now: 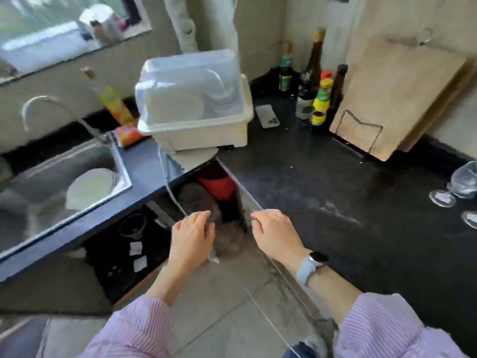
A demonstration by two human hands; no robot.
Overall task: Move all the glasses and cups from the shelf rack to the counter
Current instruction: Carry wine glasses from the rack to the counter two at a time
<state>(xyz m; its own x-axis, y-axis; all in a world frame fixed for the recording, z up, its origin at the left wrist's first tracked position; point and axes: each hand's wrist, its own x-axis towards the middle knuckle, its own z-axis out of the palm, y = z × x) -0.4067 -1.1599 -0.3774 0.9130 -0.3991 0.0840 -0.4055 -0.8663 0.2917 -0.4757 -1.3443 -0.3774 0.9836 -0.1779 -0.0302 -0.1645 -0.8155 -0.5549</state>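
Surface: dark stone, running along the right of the view; mostly bare in the middle.
Sink: set into the left run, a pale plate lying in it.
Dish box: lidded plastic, standing at the inner corner; plates are seen through the lid, no cups made out.
Cutting board: leaned against the far right wall, bottles grouped just beside it.
Shelf rack: judged to be the low gap beneath the corner, edged by thin wire; a red item and a grey one are seen inside, too blurred to be named as cups.
Wine glass: already laid on its side at the far right edge, bowl toward the edge, foot pointing left; a second foot is partly seen below it.
Left hand: fingers curled loosely over the left wire, nothing gripped that can be told.
Right hand: fingers curled at the right wire, empty; a watch is worn on the wrist.
Governing relation: rack contents lie ahead of and below both hands, between them; neither hand is clearly nearer.
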